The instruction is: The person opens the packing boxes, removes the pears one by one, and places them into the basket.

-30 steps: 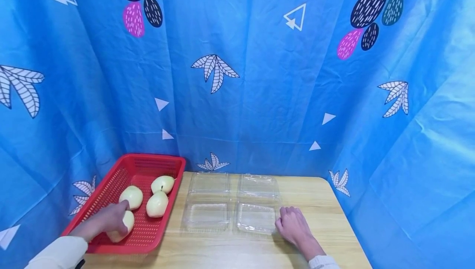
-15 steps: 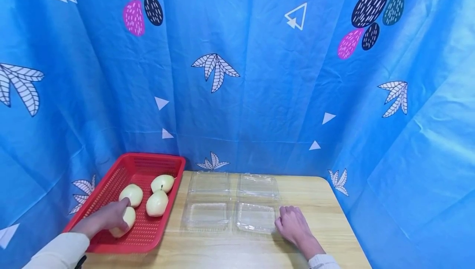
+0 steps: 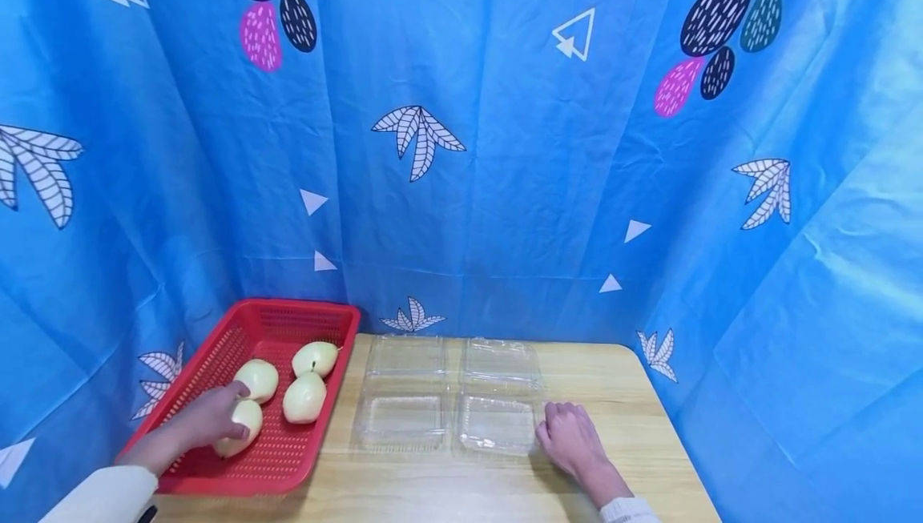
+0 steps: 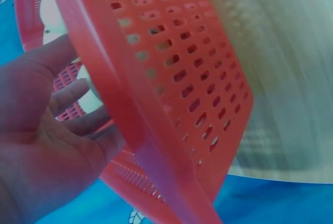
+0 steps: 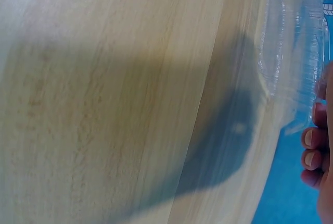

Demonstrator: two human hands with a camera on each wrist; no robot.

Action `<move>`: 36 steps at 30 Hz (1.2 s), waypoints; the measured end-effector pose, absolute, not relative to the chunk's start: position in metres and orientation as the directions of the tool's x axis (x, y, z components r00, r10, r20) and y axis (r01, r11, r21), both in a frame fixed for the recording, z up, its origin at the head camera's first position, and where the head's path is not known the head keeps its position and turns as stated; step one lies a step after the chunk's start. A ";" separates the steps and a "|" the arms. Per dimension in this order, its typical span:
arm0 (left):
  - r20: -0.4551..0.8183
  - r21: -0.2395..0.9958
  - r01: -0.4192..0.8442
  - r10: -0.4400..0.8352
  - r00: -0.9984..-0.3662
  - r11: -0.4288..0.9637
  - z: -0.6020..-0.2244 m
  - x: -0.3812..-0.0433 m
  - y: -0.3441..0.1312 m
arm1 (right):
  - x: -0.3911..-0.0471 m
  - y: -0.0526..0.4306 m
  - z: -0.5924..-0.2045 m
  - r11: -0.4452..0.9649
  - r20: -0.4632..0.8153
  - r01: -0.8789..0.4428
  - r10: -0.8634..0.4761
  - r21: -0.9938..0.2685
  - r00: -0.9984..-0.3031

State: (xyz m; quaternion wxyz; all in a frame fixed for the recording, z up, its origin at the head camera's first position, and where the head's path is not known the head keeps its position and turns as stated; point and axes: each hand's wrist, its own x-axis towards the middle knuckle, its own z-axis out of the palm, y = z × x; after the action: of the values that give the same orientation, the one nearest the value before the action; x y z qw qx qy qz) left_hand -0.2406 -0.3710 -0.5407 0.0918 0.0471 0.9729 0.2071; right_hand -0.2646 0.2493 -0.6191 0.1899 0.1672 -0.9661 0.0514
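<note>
In the head view my left hand (image 3: 204, 420) is inside the red plastic basket (image 3: 252, 486), over a pale yellow pear (image 3: 248, 420) at its near end. The thumb and fingers are spread over this pear, which they partly cover. The left wrist view shows the left fingers (image 4: 67, 96) fairly straight behind the basket wall (image 4: 182, 73). Beside that pear lies another pear (image 3: 258, 380). My right hand (image 3: 573, 439) rests on the table with loosely curled fingers, right at the edge of a clear plastic clamshell box (image 3: 497, 425), holding nothing.
Two more pears (image 3: 305, 399) lie along the basket's right side. Left of the clamshell by the right hand stands a second clear clamshell (image 3: 404, 423); both have their lids folded back. A blue patterned curtain (image 3: 476, 187) surrounds the wooden table (image 3: 418, 487) at the back and sides.
The left fingers have loosened and spread off the pear, which they gripped earlier; that pear has shifted slightly and sits in the basket. My right hand has stayed in place.
</note>
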 end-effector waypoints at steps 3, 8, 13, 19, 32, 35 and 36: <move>-0.119 0.427 0.062 0.124 -0.985 0.902 -0.537 -0.237 -0.370 | -0.264 0.251 -0.617 0.942 0.380 -0.328 -0.279 -0.070 -0.882; -0.060 0.428 0.097 0.136 -0.989 0.899 -0.533 -0.234 -0.367 | -0.265 0.253 -0.617 0.945 0.369 -0.311 -0.255 -0.099 -0.894; -0.006 0.429 0.111 0.125 -0.992 0.896 -0.527 -0.233 -0.366 | -0.267 0.254 -0.615 0.947 0.366 -0.307 -0.254 -0.095 -0.895; 0.134 0.410 0.174 0.130 -0.982 0.895 -0.518 -0.226 -0.356 | -0.269 0.256 -0.604 0.949 0.382 -0.303 -0.250 -0.086 -0.890; 0.307 0.397 0.182 0.056 -0.950 0.900 -0.505 -0.210 -0.313 | -0.267 0.268 -0.573 0.962 0.368 -0.248 -0.192 -0.113 -0.910; 0.385 0.364 0.218 0.067 -0.921 0.905 -0.504 -0.206 -0.303 | -0.268 0.271 -0.564 0.960 0.377 -0.265 -0.212 -0.093 -0.902; 0.410 0.347 0.232 0.075 -0.909 0.909 -0.504 -0.205 -0.301 | -0.267 0.271 -0.560 0.958 0.382 -0.273 -0.221 -0.085 -0.897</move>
State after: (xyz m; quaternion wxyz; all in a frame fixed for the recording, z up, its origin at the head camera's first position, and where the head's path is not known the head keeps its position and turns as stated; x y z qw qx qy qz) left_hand -0.2046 -0.3007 -0.5040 -0.1977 0.0803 0.9567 0.1979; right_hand -0.2675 0.2714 -0.5603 0.1879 0.1272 -0.9715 0.0686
